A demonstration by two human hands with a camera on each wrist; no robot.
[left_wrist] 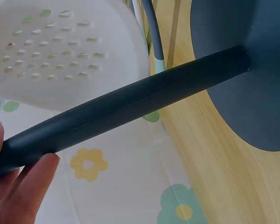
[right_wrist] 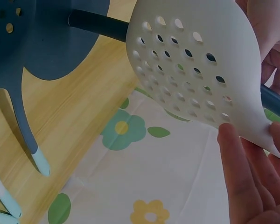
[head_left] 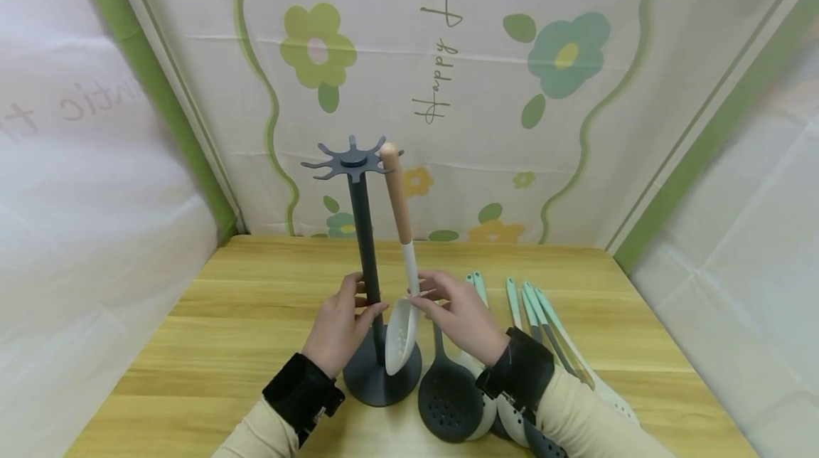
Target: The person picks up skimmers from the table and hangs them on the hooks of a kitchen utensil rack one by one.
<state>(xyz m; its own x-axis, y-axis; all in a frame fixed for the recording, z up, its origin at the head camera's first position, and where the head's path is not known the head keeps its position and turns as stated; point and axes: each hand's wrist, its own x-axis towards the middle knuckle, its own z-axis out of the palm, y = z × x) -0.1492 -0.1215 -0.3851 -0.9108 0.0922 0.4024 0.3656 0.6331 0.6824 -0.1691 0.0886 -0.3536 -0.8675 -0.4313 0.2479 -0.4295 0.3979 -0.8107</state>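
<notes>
In the head view, we read "Happy" in thin, dark olive script on the back cloth (head_left: 384, 88), near the upper middle of the frame; it runs sideways, bottom to top. Above it we see a second word, cut by the top edge, whose first letter we cannot settle, with what looks like "if" after it. On the side cloth (head_left: 96, 180), at the left edge, we make out faint, pale reddish letters, seemingly mirrored, perhaps "ntic" and a "t".
</notes>
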